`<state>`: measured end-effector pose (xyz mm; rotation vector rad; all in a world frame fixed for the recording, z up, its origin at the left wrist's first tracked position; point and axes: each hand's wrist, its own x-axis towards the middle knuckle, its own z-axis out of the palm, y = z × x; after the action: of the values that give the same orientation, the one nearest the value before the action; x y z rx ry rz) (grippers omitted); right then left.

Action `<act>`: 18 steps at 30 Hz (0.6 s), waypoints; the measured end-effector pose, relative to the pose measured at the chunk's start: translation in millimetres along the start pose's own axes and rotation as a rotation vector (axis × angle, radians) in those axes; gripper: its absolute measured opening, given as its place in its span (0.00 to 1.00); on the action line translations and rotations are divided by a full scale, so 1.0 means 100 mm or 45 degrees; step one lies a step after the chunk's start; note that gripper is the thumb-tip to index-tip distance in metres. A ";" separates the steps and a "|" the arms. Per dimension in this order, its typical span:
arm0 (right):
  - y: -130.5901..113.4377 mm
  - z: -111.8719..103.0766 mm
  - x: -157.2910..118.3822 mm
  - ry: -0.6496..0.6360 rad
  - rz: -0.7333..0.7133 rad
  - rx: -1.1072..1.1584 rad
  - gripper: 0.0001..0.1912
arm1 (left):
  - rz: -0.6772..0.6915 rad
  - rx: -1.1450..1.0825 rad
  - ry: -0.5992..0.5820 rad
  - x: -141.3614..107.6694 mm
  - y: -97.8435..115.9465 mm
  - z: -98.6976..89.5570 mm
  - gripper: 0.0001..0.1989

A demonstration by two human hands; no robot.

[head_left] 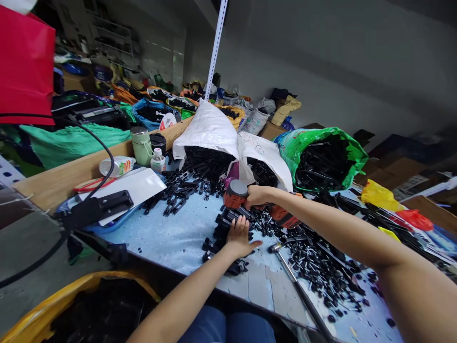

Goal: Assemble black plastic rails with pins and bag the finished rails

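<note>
My right hand (260, 196) is wrapped round the handle of an orange and black cordless drill (235, 194). The drill is held over a row of black plastic parts (220, 232) on the table. On that row rests my left hand (241, 237), its fingers stretched out and the thumb pointing right. The drill's tip is hidden from this angle. Right of my left hand lies a hammer (293, 278) with a metal shaft and dark grip. Beyond it spreads a heap of screws and small black pieces (317, 267).
White sacks (207, 125) and a green bag (296, 147) spill black parts at the back. A power strip (103, 206), a white board (143, 186), a green flask (141, 145) and a small bottle (157, 162) stand left. A yellow-rimmed sack (89, 281) sits below the table edge.
</note>
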<state>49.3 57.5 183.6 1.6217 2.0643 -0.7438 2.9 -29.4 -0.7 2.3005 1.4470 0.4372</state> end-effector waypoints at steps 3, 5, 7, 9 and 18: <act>-0.08 0.08 -0.07 -0.048 -0.028 -0.048 0.04 | 0.020 0.002 0.028 -0.29 0.00 0.08 0.46; -0.13 0.13 -0.06 -0.072 -0.038 -0.080 0.06 | 0.025 -0.002 0.010 -0.39 -0.01 0.13 0.46; -0.17 0.17 -0.04 -0.070 -0.042 -0.115 0.06 | 0.051 -0.003 -0.002 -0.42 -0.03 0.14 0.45; -0.19 0.20 -0.07 -0.046 -0.050 -0.148 0.07 | 0.060 0.003 -0.017 -0.41 -0.04 0.14 0.45; -0.24 0.35 -0.44 -0.080 -0.138 -0.230 0.11 | 0.067 -0.005 0.171 -0.40 -0.02 0.14 0.41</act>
<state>36.3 -1.5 187.3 1.3812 2.1212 -0.6159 -9.0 -67.2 -16.6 2.3502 1.4478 0.6201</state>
